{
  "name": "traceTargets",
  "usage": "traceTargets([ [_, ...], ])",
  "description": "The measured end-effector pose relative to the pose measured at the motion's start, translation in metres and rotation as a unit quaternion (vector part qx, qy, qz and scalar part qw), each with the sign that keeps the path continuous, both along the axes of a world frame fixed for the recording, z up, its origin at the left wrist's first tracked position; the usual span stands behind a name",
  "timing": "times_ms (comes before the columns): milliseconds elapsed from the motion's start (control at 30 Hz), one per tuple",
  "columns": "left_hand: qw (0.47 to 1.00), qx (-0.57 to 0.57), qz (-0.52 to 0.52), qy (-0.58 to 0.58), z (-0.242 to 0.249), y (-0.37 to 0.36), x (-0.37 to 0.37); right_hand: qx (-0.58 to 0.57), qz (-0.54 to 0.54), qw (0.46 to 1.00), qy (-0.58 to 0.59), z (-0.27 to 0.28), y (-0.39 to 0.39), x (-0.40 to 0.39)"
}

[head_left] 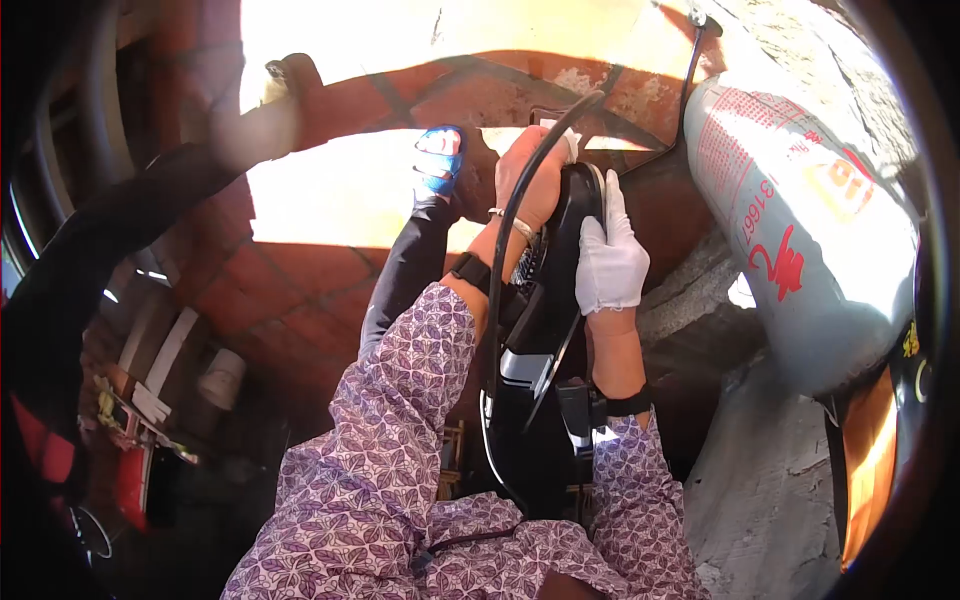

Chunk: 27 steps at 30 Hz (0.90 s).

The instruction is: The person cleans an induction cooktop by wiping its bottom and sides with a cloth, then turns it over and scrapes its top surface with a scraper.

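My left hand (528,180), bare, with a pale bracelet and a black wristband, is closed at the far end of a long black body (580,215) with glossy panels and silver trim. A white cloth (572,146) shows at its fingers, largely hidden by the hand. A black cable (520,195) arches over that wrist. Against the right side of the black body lies my right hand (612,265) in a white glove, its index finger stretched forward and its thumb raised. The body runs back toward my lap between both patterned sleeves.
A large grey gas cylinder (800,230) with red markings leans at the right beside a rough stone slab (775,480). To the left, a foot in a blue sandal (438,160) rests on the sunlit red tile floor (300,330). Cluttered items lie in shadow at far left.
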<state>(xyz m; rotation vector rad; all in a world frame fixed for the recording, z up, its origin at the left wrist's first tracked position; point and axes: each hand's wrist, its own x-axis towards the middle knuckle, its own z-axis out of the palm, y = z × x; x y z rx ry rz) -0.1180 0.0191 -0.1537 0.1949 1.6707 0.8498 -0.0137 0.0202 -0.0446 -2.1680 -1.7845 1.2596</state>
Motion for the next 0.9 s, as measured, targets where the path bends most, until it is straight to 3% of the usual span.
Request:
traceTargets([
  [67,0.998,-0.010,-0.003,0.058,0.035,-0.005,0.010,0.024,-0.020,0.999,0.007,0.001,-0.002,-0.005],
  [133,0.997,-0.020,-0.011,0.075,0.034,-0.010,0.017,-0.032,-0.193,0.971,0.136,0.004,-0.012,-0.003],
  [267,0.997,0.024,-0.036,0.056,0.041,-0.015,0.019,-0.032,-0.180,0.979,0.093,0.004,-0.024,0.003],
  [400,0.995,0.016,-0.062,0.079,0.053,-0.026,0.020,-0.052,-0.256,0.953,0.154,0.000,-0.036,0.005],
  [433,0.988,0.008,-0.084,0.132,0.050,-0.035,0.023,-0.053,-0.257,0.953,0.155,0.000,-0.038,0.005],
  [533,0.995,-0.025,-0.013,0.097,0.061,-0.047,0.029,-0.132,-0.328,0.905,0.236,0.004,-0.046,0.002],
  [600,0.993,-0.034,-0.030,0.111,0.072,-0.051,0.029,-0.117,-0.279,0.937,0.178,0.014,-0.052,0.002],
  [700,0.996,0.044,-0.002,0.072,0.086,-0.037,0.030,-0.027,-0.267,0.943,0.199,0.021,-0.049,0.005],
  [733,0.996,0.066,0.023,0.050,0.086,-0.033,0.034,-0.041,-0.332,0.909,0.250,0.025,-0.040,0.006],
  [800,0.996,0.080,0.036,0.025,0.094,-0.019,0.035,-0.025,-0.272,0.944,0.186,0.032,-0.026,0.010],
  [900,0.993,0.107,0.000,0.042,0.116,-0.009,0.031,-0.018,-0.253,0.942,0.218,0.051,-0.010,0.014],
])
